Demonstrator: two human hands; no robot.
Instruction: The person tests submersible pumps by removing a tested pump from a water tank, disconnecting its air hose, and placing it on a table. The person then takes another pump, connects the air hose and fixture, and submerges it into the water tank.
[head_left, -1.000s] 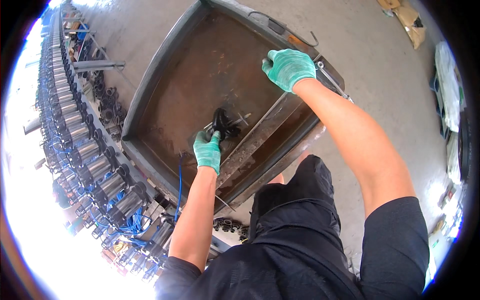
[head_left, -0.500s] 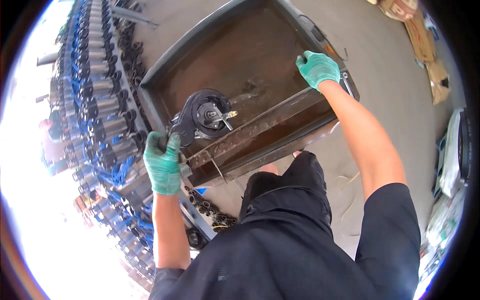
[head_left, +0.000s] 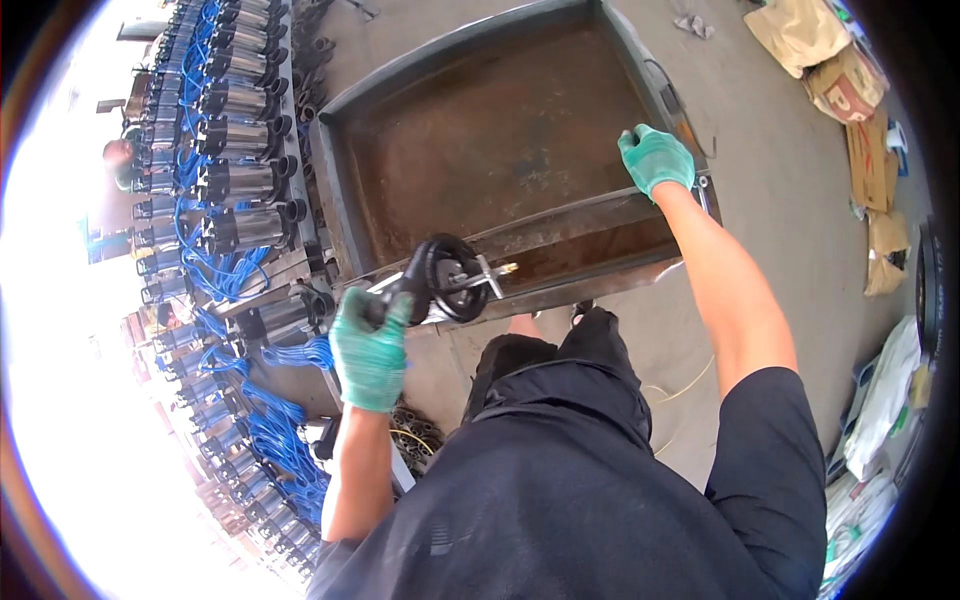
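My left hand, in a green glove, is closed on a pump with a round black housing. A metal crosspiece with a small brass fitting sticks out of the housing's face. The pump is tilted above the near left edge of a rusty metal trough; my fingers partly cover its neck. At the trough's right end, my right hand, also green-gloved, is held over the brown water with its fingers curled. Whether anything is in them is hidden.
Rows of steel-bodied pumps with blue cables line the left side. More black parts lie below my left hand. Along the right stand cartons and white sacks. A thin yellow hose crosses the floor.
My left hand has moved right and nearer to me with the pump, which has left the trough's middle for its near edge and turned. My right hand stays at the trough's right end.
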